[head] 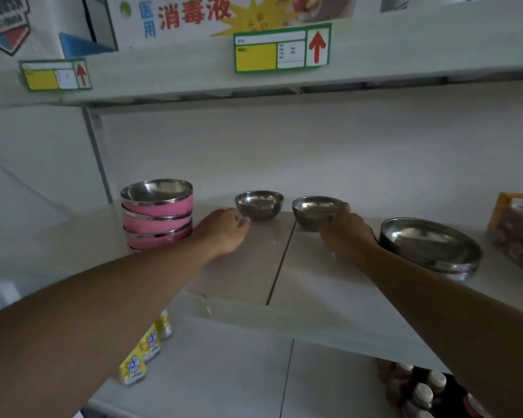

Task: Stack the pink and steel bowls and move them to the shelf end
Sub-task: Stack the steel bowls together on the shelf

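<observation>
A stack of three pink bowls [157,217] with steel insides stands at the left end of the white shelf [314,285]. To its right are two small steel bowls. My left hand [222,230] lies on the shelf with its fingertips at the base of the left steel bowl [259,205], fingers curled; whether it grips the bowl is unclear. My right hand [346,233] holds the right steel bowl [314,211] by its right rim and side.
Stacked steel plates [429,247] sit right of my right hand. An orange packet [517,227] lies at the far right. The shelf above [163,82] carries price tags and boxes. Yellow cartons [145,348] and bottles [420,393] stand on the lower shelf.
</observation>
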